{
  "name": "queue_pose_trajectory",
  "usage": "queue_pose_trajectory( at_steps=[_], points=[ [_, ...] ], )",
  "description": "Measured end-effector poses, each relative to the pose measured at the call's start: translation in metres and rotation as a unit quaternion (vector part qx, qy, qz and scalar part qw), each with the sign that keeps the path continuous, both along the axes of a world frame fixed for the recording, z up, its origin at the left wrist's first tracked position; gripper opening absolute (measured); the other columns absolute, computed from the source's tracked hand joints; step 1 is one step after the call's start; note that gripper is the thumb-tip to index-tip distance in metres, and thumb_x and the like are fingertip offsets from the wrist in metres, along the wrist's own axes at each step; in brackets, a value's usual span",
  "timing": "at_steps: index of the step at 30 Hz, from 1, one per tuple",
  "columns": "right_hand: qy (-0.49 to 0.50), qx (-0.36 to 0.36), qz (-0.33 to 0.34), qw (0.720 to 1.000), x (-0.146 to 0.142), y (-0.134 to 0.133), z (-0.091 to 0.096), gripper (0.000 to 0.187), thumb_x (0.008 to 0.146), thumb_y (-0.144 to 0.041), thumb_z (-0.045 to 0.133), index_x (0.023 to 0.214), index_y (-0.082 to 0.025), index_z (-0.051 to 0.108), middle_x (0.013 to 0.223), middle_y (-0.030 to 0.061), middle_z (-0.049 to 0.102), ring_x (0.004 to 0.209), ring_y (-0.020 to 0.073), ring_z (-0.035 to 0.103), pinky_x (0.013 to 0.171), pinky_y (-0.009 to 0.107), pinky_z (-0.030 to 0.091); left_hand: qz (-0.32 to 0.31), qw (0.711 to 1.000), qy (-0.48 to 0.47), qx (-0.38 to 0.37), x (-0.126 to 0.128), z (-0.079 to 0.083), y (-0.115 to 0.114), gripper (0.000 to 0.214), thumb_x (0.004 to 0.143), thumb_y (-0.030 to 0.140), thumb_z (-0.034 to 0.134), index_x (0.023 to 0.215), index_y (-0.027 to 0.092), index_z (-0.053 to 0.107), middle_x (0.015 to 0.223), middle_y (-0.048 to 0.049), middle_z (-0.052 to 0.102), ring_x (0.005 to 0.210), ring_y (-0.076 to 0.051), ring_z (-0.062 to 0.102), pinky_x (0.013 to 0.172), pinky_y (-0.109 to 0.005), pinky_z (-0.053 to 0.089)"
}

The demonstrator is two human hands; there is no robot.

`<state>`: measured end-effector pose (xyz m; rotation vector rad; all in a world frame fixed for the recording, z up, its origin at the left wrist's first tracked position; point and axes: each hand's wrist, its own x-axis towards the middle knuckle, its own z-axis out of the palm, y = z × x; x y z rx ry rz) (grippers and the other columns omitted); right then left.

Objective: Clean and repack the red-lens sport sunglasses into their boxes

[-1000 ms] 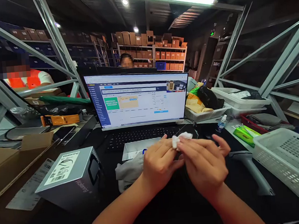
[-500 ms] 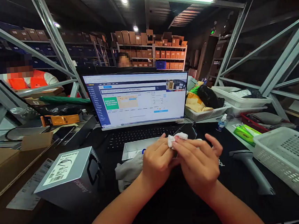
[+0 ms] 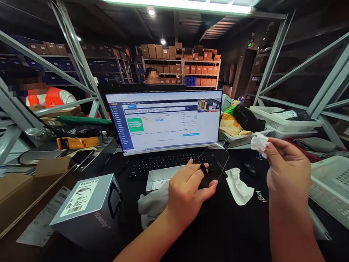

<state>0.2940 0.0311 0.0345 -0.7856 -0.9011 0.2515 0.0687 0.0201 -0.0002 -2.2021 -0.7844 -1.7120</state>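
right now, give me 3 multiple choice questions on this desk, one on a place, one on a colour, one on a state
1. Where does the flat white tissue lie?
A. On the keyboard
B. On the black desk mat
C. In the white plastic basket

2. What colour is the small piece pinched in the left hand?
A. White
B. Green
C. Black

3. What is the right hand doing?
A. Holding a crumpled white tissue up off the desk
B. Resting flat on the keyboard
C. Gripping a handheld scanner

Answers:
1. B, since the tissue lies flat on the mat between the two hands.
2. C, since the small piece shows black against the fingers.
3. A, since the tissue sits at the fingertips, raised above the mat.
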Motion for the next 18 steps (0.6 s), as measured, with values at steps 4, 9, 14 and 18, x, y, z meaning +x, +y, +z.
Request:
queue_pose_trajectory(
  at_steps=[4,9,14,18],
  points=[
    [0.055,-0.080,0.162,0.982,-0.012,0.005,-0.004,0.028,0.066,-0.032,0.089,0.088,-0.020,0.077,0.075,0.0009,0.073,0.061,0.0097,0.062,0.059,0.022,0.051,0.006,1.000,-0.010,0.000,-0.003,0.002,-0.001,0.014,0.086,0.022,0.073,0.096,0.016,0.066,0.095,-0.0058,0.077,0.089,-0.018,0.074,0.098,-0.040,0.059],
    [0.150,-0.172,0.356,0.906,-0.056,0.001,-0.017,0.034,0.059,-0.031,0.093,0.086,-0.021,0.074,0.082,0.0011,0.074,0.064,0.0110,0.065,0.057,0.021,0.054,0.024,1.000,-0.008,0.011,-0.005,0.003,0.000,0.016,0.087,0.024,0.072,0.100,0.017,0.066,0.097,-0.0064,0.077,0.091,-0.020,0.074,0.098,-0.041,0.059],
    [0.113,-0.195,0.488,0.843,-0.080,-0.011,-0.024,0.032,0.066,-0.033,0.090,0.091,-0.022,0.072,0.080,0.0005,0.072,0.064,0.0109,0.063,0.060,0.021,0.054,0.051,0.999,0.006,0.001,-0.005,0.002,0.002,0.018,0.093,0.032,0.064,0.085,0.016,0.064,0.080,-0.0067,0.073,0.079,-0.020,0.072,0.095,-0.041,0.060],
    [0.016,-0.171,0.523,0.835,-0.071,-0.010,-0.025,0.032,0.066,-0.031,0.091,0.091,-0.022,0.072,0.073,-0.0011,0.070,0.065,0.0116,0.063,0.062,0.021,0.052,0.053,0.998,0.020,0.009,-0.004,0.002,-0.001,0.024,0.095,0.036,0.061,0.081,0.016,0.062,0.078,-0.0065,0.070,0.075,-0.019,0.070,0.094,-0.042,0.060]
  ],
)
